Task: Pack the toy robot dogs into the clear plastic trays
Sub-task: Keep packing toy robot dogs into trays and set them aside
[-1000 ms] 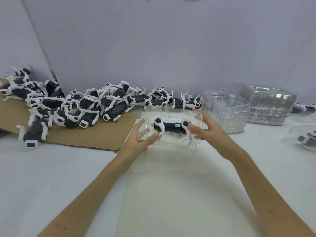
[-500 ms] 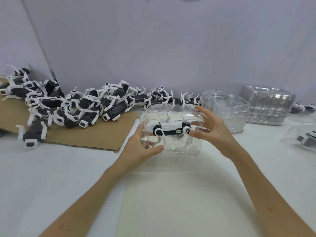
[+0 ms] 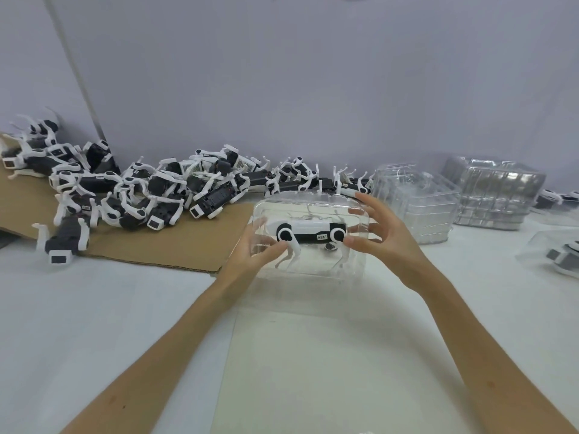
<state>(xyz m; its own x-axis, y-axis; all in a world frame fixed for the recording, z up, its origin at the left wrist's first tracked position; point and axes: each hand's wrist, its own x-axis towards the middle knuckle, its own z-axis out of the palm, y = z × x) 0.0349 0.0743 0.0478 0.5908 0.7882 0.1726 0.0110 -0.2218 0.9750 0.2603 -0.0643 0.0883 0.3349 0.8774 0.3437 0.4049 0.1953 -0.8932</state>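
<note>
A clear plastic tray [image 3: 308, 206] is held up on edge above the white table, its open face toward me. A black-and-white toy robot dog [image 3: 311, 234] lies inside it on its side, legs pointing down. My left hand [image 3: 250, 258] grips the tray's left edge, thumb in front near the dog's left wheel-like joint. My right hand [image 3: 383, 238] grips the right edge, thumb pressing by the dog's right joint, fingers spread behind the tray. A heap of loose robot dogs [image 3: 150, 192] lies at the back left.
Brown cardboard [image 3: 175, 245] lies under the heap. Two stacks of empty clear trays [image 3: 416, 202] [image 3: 493, 192] stand at the back right. Another tray holding a dog [image 3: 560, 255] sits at the far right edge. A pale sheet [image 3: 313, 371] lies before me.
Both hands have tipped the tray from lying flat to standing on edge and lifted it slightly toward me. The dog inside turned with it, legs now hanging down.
</note>
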